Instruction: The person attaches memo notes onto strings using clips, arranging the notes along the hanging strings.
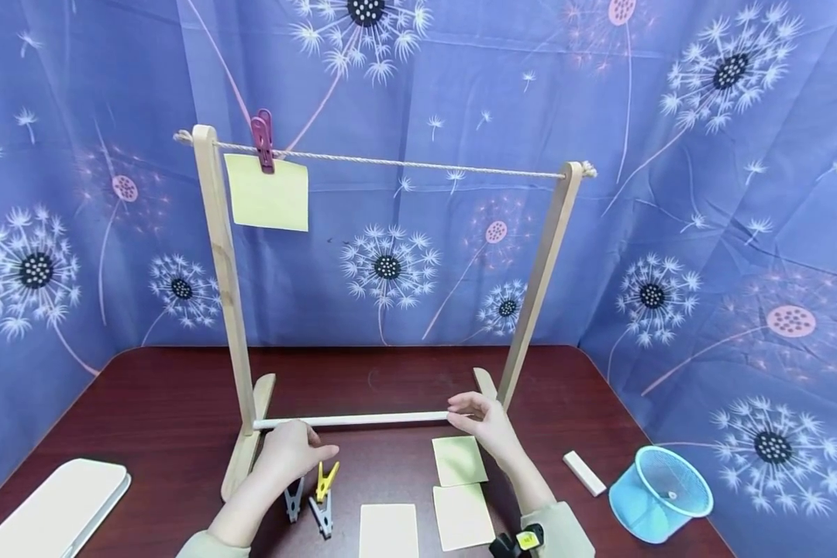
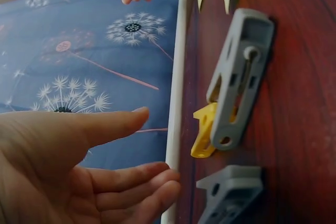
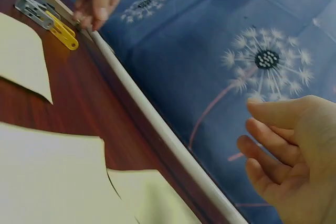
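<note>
Head view shows the left hand (image 1: 291,452) and right hand (image 1: 486,426), fingers relaxed, both holding nothing, near opposite ends of the white rod (image 1: 373,419). Clothespins (image 1: 325,483) lie beside the left, yellow notes (image 1: 459,459) near the right.
</note>
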`<state>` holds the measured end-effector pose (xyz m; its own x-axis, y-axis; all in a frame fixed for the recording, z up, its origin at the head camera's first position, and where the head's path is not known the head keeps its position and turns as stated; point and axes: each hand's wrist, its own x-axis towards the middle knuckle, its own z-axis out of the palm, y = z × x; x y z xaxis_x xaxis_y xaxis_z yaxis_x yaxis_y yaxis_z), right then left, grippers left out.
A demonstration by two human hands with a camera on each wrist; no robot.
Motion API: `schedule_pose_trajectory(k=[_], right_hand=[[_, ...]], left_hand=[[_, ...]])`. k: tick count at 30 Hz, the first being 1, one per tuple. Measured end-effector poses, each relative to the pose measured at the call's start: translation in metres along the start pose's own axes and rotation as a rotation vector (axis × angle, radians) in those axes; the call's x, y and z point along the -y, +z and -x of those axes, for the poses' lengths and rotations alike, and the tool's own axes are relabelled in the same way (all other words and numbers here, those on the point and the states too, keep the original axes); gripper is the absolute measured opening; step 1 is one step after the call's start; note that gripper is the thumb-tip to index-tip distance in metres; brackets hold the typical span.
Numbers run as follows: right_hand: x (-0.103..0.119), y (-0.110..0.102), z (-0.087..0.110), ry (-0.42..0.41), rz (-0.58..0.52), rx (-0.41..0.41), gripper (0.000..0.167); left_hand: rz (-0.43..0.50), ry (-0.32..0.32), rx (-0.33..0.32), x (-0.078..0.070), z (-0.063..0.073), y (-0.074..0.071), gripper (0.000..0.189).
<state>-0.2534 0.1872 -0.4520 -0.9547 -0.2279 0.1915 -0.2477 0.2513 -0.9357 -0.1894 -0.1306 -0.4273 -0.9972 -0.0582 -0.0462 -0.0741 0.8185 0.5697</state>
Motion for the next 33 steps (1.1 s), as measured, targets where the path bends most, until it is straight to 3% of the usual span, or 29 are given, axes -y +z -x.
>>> schedule_pose_trajectory(k=[13, 21, 26, 33], right_hand=[[-0.010, -0.020, 0.003, -0.066, 0.103, 0.129, 0.037], [-0.016, -0.020, 0.003, -0.051, 0.185, 0.169, 0.036], [-0.018, -0.022, 0.004, -0.038, 0.291, 0.188, 0.036], [-0.019, -0.024, 0.007, -0.036, 0.367, 0.213, 0.040]], left_hand=[[-0.130, 0.012, 0.047, -0.003, 0.008, 0.011, 0.050], [-0.221, -0.022, 0.058, -0.005, 0.004, 0.015, 0.049], [-0.255, -0.062, 0.076, -0.007, 0.004, 0.017, 0.047], [-0.255, -0.051, 0.059, -0.009, 0.004, 0.023, 0.041]])
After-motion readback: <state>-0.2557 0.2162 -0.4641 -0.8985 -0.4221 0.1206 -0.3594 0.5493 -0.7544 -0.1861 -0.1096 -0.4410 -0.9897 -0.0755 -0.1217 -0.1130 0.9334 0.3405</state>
